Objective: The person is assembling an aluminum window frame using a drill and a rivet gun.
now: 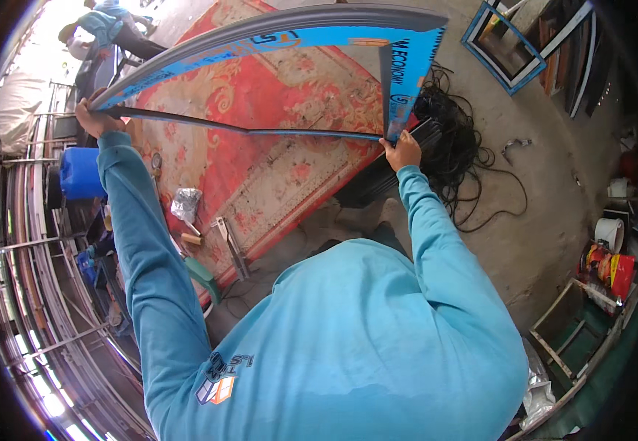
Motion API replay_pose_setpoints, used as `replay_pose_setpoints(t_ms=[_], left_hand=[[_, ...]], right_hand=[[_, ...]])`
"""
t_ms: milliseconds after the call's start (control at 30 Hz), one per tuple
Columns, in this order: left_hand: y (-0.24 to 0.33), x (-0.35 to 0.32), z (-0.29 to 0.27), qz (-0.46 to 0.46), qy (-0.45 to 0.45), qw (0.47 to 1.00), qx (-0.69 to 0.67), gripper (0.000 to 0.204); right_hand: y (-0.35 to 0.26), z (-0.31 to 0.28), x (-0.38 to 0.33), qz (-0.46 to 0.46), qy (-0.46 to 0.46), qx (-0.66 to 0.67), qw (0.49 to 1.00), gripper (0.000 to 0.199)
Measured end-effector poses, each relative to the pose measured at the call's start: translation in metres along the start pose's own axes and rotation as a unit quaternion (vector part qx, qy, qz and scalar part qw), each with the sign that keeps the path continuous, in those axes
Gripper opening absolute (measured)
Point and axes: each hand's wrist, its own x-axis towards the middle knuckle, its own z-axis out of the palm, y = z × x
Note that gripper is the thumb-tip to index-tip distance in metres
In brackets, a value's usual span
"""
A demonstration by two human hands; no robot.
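Observation:
A large window frame (326, 35), dark grey with printed blue protective film along its sides, is held up in front of me above the carpet. My left hand (100, 117) is closed round its left end, with the fingers partly hidden behind it. At the lower right corner, my right hand (403, 151) grips the frame with the thumb on the near side. The near edge looks slightly bent between my two hands. Through the frame's opening the carpet shows.
A worn red patterned carpet (289, 173) covers the floor. Tangled black strips (455, 140) lie at right, and a blue-edged frame (508, 45) leans behind. Long profiles (28, 287) fill a rack at left beside a blue jug (81, 173). Another person (105, 31) bends at far left.

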Motion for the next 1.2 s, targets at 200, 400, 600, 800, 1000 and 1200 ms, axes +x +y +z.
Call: replay_pose_setpoints(t_ms=[200,400,600,800,1000,1200], left_hand=[[-0.012,0.012,-0.021,0.096,0.03,0.991,0.088,0.049],[-0.022,0.018,-0.041,-0.023,-0.005,0.996,-0.081,0.044],[-0.006,-0.001,-0.045,-0.027,0.008,0.997,-0.066,0.05],[0.0,-0.033,-0.049,-0.07,-0.038,0.993,-0.087,0.064],[0.02,-0.069,-0.038,-0.092,-0.103,0.978,-0.157,0.069],[0.045,-0.103,0.028,0.184,-0.229,0.951,0.096,0.048]], right_hand=[[-0.001,-0.004,0.003,0.01,0.003,0.034,0.999,0.049],[0.005,-0.01,0.001,0.037,-0.031,0.125,0.991,0.038],[-0.009,-0.058,0.015,-0.048,-0.059,0.199,0.977,0.037],[-0.083,-0.16,0.021,-0.153,-0.027,0.488,0.859,0.032],[-0.135,-0.236,0.02,-0.059,-0.077,0.571,0.815,0.019],[-0.093,-0.312,0.003,-0.065,0.141,0.591,0.792,0.039]])
